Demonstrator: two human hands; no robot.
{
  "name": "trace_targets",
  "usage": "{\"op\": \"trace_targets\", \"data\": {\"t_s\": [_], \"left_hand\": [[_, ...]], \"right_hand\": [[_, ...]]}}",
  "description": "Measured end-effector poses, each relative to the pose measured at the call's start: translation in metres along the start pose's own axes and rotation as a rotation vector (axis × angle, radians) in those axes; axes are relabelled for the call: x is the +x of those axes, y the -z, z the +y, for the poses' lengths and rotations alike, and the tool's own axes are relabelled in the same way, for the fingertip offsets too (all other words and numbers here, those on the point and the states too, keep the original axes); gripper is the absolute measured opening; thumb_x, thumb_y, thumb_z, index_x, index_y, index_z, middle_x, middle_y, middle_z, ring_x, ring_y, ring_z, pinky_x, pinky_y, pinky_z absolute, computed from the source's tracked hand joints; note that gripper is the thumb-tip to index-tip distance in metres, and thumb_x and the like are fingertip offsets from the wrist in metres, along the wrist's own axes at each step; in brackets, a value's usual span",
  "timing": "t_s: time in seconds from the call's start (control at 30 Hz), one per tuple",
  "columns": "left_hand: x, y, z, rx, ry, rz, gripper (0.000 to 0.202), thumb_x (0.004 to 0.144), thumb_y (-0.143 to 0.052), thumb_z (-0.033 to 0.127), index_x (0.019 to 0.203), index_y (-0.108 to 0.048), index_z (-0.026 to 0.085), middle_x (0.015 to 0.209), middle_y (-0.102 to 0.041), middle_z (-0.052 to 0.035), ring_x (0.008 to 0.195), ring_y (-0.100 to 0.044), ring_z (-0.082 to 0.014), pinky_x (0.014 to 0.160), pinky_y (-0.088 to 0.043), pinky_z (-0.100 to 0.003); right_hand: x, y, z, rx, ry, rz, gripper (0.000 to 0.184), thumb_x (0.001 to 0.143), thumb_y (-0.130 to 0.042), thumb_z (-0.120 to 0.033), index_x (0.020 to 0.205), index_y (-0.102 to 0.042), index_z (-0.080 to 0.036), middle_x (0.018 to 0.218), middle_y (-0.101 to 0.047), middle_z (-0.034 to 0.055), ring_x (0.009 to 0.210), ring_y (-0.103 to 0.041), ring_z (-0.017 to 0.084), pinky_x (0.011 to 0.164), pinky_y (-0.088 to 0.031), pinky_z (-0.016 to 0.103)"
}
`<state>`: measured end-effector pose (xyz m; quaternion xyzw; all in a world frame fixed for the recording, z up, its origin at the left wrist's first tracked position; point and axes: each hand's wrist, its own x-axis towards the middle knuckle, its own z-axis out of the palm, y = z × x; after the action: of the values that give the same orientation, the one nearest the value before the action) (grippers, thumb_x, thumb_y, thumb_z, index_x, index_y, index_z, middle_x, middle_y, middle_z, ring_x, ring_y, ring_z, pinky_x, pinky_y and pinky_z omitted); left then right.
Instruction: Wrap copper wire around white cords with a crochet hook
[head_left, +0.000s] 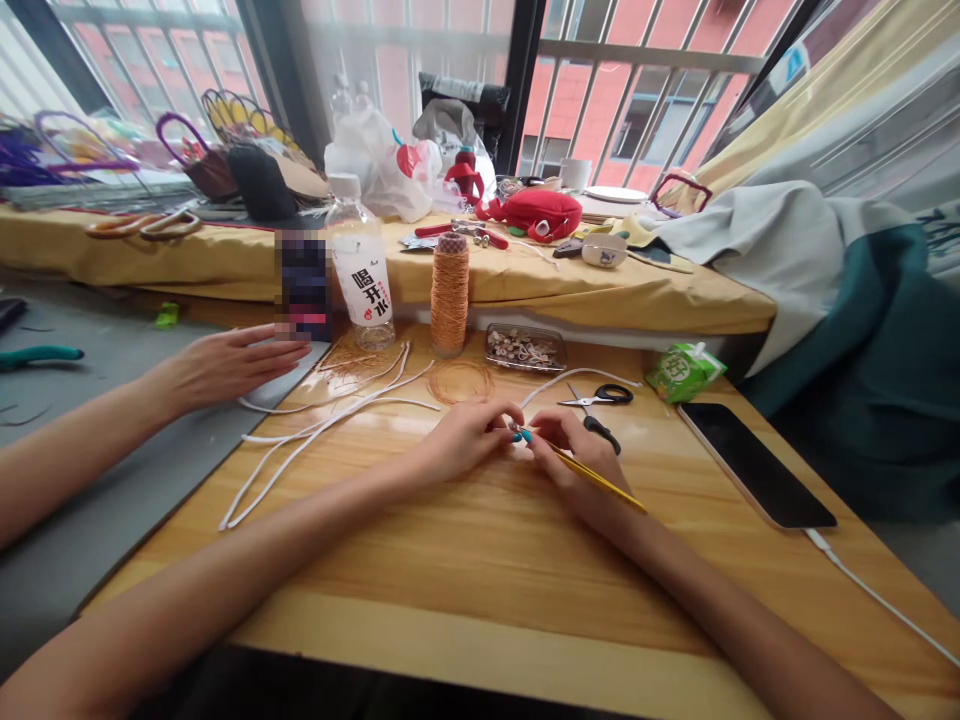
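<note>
Over the middle of the wooden table my left hand (472,440) pinches a small piece at its fingertips; it looks like the end of a white cord (574,373) that runs back to the right. My right hand (581,455) is closed around a slim yellow tool (600,480), whose tip is hidden by the fingers. Both hands meet fingertip to fingertip, with teal showing on the fingertips. Just behind the right hand lie black-handled scissors (611,394) and a second black handle (602,434). A loop of thin orange thread (461,382) is behind my left hand.
Another person's hand (232,365) rests at left near loose white cords (315,430). Along the back stand a water bottle (361,270), an orange thread spool (449,300) and a clear tray (526,366) of small pieces. At right are a green packet (684,373) and a plugged-in phone (757,465).
</note>
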<state>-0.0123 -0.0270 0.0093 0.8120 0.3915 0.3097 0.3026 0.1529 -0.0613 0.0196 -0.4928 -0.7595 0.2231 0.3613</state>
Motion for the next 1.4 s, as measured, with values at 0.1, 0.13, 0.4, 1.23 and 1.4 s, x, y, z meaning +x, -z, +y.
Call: {"op": "trace_targets", "data": {"t_s": [0.1, 0.13, 0.4, 1.23, 1.4], "left_hand": [[0.001, 0.001, 0.0, -0.048, 0.036, -0.003, 0.013, 0.076, -0.049, 0.018, 0.087, -0.055, 0.018, 0.068, -0.058, 0.0024, 0.064, -0.052, -0.0095, 0.061, -0.039, -0.02], [0.002, 0.001, 0.0, -0.074, 0.052, -0.003, 0.013, 0.075, -0.05, 0.019, 0.087, -0.054, 0.018, 0.067, -0.058, 0.0028, 0.063, -0.052, -0.0091, 0.06, -0.039, -0.019], [0.004, -0.001, 0.0, -0.233, 0.128, -0.064, 0.017, 0.076, -0.05, 0.025, 0.091, -0.05, 0.016, 0.074, -0.061, 0.0001, 0.061, -0.054, -0.0085, 0.055, -0.039, -0.018], [0.002, 0.01, 0.004, 0.269, -0.301, -0.136, 0.015, 0.078, -0.045, 0.023, 0.089, -0.054, 0.019, 0.097, -0.053, -0.0051, 0.092, -0.042, -0.0172, 0.082, -0.033, -0.031], [0.0, 0.012, 0.004, 0.339, -0.39, -0.204, 0.019, 0.079, -0.043, 0.02, 0.088, -0.06, 0.022, 0.094, -0.056, -0.0035, 0.088, -0.042, -0.0164, 0.079, -0.031, -0.028]], "right_hand": [[0.001, 0.003, 0.002, 0.221, -0.082, 0.047, 0.013, 0.077, -0.047, -0.031, 0.083, -0.047, -0.02, 0.065, -0.055, -0.0009, 0.055, -0.052, 0.011, 0.052, -0.042, 0.023], [0.001, 0.004, 0.004, 0.293, -0.098, 0.079, 0.013, 0.077, -0.047, -0.031, 0.082, -0.047, -0.02, 0.064, -0.054, -0.0016, 0.053, -0.05, 0.01, 0.05, -0.041, 0.022], [0.013, 0.005, 0.015, 0.559, -0.264, 0.234, 0.017, 0.076, -0.049, -0.035, 0.079, -0.047, -0.019, 0.06, -0.049, -0.0047, 0.042, -0.04, 0.006, 0.04, -0.032, 0.018], [0.002, 0.005, 0.005, 0.478, -0.256, 0.06, 0.026, 0.077, -0.047, -0.04, 0.063, -0.04, -0.019, 0.044, -0.045, -0.0066, 0.032, -0.037, 0.006, 0.03, -0.028, 0.018], [-0.001, 0.004, 0.007, 0.429, -0.244, 0.033, 0.027, 0.079, -0.044, -0.04, 0.062, -0.039, -0.019, 0.042, -0.043, -0.0068, 0.032, -0.035, 0.006, 0.03, -0.027, 0.017]]}}
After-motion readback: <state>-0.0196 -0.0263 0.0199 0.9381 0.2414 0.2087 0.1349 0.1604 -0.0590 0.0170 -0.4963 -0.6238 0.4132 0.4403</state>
